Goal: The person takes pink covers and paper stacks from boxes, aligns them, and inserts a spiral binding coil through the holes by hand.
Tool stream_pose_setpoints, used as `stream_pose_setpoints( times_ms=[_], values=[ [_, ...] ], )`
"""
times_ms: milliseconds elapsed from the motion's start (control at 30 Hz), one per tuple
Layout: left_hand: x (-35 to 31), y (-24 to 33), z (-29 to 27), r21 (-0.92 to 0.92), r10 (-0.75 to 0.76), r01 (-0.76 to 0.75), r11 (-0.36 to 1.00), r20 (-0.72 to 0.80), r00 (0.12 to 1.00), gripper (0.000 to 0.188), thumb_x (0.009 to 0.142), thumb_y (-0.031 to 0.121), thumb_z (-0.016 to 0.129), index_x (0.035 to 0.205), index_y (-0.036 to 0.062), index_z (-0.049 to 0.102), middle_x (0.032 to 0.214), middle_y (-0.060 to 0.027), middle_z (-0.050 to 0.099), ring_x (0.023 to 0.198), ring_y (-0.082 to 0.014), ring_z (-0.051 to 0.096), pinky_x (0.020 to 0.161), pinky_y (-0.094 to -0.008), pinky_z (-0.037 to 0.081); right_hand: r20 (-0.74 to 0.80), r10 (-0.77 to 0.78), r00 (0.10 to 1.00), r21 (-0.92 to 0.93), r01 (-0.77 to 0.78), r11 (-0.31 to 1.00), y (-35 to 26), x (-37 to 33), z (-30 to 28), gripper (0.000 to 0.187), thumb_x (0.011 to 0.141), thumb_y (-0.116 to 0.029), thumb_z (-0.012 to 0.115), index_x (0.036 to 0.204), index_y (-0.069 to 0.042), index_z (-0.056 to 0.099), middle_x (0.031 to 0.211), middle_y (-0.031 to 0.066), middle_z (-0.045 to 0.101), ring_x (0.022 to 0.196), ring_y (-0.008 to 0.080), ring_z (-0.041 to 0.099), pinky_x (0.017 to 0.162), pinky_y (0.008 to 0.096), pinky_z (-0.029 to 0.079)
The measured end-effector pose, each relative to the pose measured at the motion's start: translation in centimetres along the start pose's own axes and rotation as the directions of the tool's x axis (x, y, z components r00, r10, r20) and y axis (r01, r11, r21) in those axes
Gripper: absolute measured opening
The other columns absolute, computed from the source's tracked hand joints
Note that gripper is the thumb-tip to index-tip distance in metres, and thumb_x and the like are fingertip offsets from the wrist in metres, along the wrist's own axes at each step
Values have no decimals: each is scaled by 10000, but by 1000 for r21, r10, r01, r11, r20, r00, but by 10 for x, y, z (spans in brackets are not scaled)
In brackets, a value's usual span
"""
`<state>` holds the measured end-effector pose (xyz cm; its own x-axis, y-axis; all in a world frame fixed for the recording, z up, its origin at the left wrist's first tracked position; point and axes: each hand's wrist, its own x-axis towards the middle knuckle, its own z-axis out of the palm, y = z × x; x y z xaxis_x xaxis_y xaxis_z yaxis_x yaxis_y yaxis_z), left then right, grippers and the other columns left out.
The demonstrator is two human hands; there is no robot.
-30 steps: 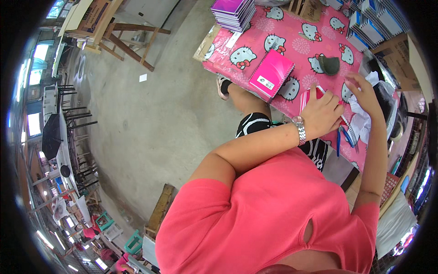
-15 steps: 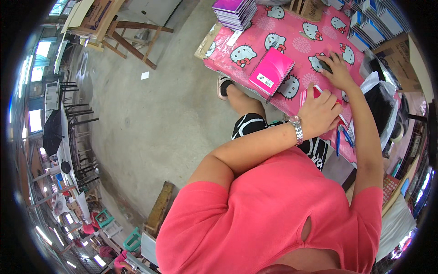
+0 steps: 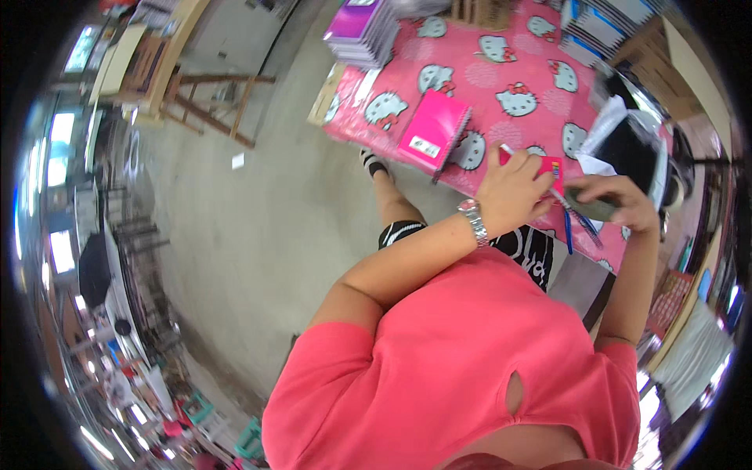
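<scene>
My left hand [image 3: 513, 188], with a silver watch at its wrist, is closed over a small pink notebook [image 3: 553, 165] near the table's front edge. Its fingers hide much of that notebook. Just to the right, my right hand [image 3: 629, 200] grips a dark grey-green, rounded object [image 3: 593, 205] whose kind I cannot make out. A spiral binding runs between the two hands, beside a blue-handled tool [image 3: 568, 231]. Left of my hands lies a larger bright pink spiral notebook [image 3: 435, 129], flat on the table.
The table has a pink cover [image 3: 482, 74] with cartoon cats. Purple notebooks [image 3: 362, 35] are stacked at its far left corner, blue-and-white ones [image 3: 599, 35] at the far right. A black bag with clear plastic [image 3: 627, 149] lies right. Wooden trestle legs [image 3: 211, 113] stand across the floor.
My right hand has come back toward me from the table's far right side, with the dark object in it, and is now beside my left hand. My left hand stays at the small notebook.
</scene>
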<state>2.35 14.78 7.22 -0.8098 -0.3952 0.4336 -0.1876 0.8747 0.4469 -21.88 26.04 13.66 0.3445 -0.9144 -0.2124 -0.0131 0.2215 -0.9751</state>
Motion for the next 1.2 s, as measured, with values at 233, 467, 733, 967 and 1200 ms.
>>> stream_pose_setpoints(
  times_ms=[233,467,733,967,1200],
  values=[
    [9,-6,-4,-20,94,-92,996,134,987,343,720,359,744,960,148,620,1018,-45,537,1049,-255,509,885,-531,318,-236,-138,962,145,175,974,36,5,33,619,745,-335,774,1226,8,589,1204,100,605,1141,203,556,1017,338,398],
    [12,-2,-10,7,86,-89,996,180,980,367,696,358,760,960,128,651,1032,-59,545,1041,-268,499,908,-497,313,-196,-225,954,351,282,893,39,8,33,545,731,-345,800,1102,22,643,1208,122,574,1154,248,531,1007,367,390],
    [15,-4,-9,32,82,-89,995,180,980,460,684,320,782,1031,88,591,1030,-71,583,1055,-299,500,914,-479,326,-283,-56,957,-116,23,993,34,16,29,550,702,-334,804,1116,-7,647,1271,131,505,1159,220,512,1012,331,382],
    [17,-17,-16,-95,49,-34,995,160,986,397,714,251,769,1019,66,594,1075,-101,547,1078,-309,487,927,-464,366,-343,-135,930,-230,56,972,54,34,20,452,746,-246,790,1102,0,657,1213,135,567,1139,236,532,1000,354,395],
    [16,-47,-21,-264,-3,62,962,219,976,292,745,111,738,983,33,588,1023,-129,536,991,-327,504,864,-441,417,-257,-185,949,-35,182,983,44,54,18,422,796,-230,728,1152,-24,636,1100,57,640,1012,126,580,902,268,428]
  ],
)
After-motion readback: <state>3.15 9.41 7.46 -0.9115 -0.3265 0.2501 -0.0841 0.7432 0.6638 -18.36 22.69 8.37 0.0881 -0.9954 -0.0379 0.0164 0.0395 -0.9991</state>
